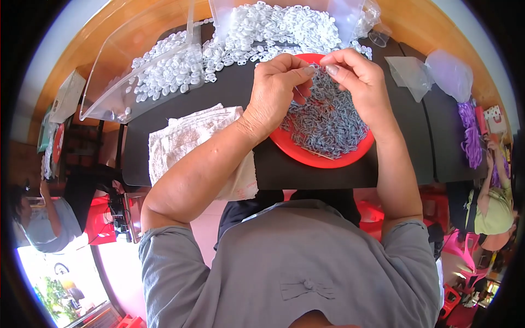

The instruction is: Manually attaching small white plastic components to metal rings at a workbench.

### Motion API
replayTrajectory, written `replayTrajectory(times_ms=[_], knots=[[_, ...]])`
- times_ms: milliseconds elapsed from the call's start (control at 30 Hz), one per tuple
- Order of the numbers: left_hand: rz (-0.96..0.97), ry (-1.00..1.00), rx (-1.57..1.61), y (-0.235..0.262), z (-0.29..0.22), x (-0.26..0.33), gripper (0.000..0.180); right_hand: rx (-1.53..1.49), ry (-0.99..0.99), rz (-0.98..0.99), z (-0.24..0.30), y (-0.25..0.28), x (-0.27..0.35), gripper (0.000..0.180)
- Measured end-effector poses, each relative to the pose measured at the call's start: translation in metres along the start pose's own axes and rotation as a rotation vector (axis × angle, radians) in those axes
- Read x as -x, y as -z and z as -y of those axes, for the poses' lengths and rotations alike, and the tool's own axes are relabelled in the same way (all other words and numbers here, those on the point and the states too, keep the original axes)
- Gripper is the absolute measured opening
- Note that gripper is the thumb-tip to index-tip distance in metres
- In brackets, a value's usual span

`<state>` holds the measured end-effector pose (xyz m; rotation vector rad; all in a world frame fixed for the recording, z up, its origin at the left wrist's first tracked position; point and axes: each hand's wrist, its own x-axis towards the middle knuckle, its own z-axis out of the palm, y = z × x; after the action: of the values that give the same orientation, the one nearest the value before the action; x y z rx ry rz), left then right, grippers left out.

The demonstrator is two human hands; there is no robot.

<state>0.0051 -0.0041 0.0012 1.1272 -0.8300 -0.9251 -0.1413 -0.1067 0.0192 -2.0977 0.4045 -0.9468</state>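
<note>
Over a red plate (284,146) heaped with small, thin grey-blue pieces (328,123) that look like screws, I hold both hands close together. My left hand (281,85) is closed in a pinch, thumb against fingertips; a thin dark sliver shows below the fingers, too small to name. Thumb and forefinger of my right hand (358,79) pinch together just to its right, and what they hold is too small to make out. Beyond the hands lie many small white plastic parts (284,27) with holes. A thin stick (317,154) rests near the plate's front rim.
Left of the plate lies a folded, stained white cloth (197,128). A clear plastic bin (104,90) lies tipped at the far left, white parts spilling from it. Clear bags (410,76) and purple cord (470,131) are on the right. Other people (492,202) sit at both sides.
</note>
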Motion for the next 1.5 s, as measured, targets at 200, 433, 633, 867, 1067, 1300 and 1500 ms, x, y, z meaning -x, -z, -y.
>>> replayTrajectory(times_ms=[200, 433, 633, 867, 1067, 1300, 1500], knots=[[-0.006, -0.006, -0.014, -0.001, 0.003, 0.004, 0.011, 0.038, 0.035, 0.039, -0.001, -0.007, 0.002, 0.004], [-0.038, -0.038, -0.004, -0.002, 0.005, 0.005, 0.012, 0.087, 0.149, -0.022, -0.005, -0.021, 0.002, 0.005], [-0.077, 0.049, 0.031, -0.003, 0.000, 0.003, 0.012, -0.144, -0.124, -0.055, -0.004, -0.003, -0.003, 0.007], [-0.035, 0.017, -0.020, -0.001, -0.004, 0.005, 0.014, -0.290, -0.149, 0.009, 0.001, 0.003, -0.002, 0.013], [-0.011, -0.029, -0.092, -0.002, -0.007, 0.008, 0.014, -0.356, -0.157, 0.028, 0.006, 0.004, -0.001, 0.020], [0.004, -0.053, -0.134, -0.002, -0.007, 0.008, 0.015, -0.299, -0.116, 0.041, 0.009, 0.002, 0.001, 0.021], [-0.019, -0.072, -0.089, -0.005, -0.004, 0.009, 0.012, -0.266, -0.050, 0.095, 0.007, -0.004, 0.003, 0.023]])
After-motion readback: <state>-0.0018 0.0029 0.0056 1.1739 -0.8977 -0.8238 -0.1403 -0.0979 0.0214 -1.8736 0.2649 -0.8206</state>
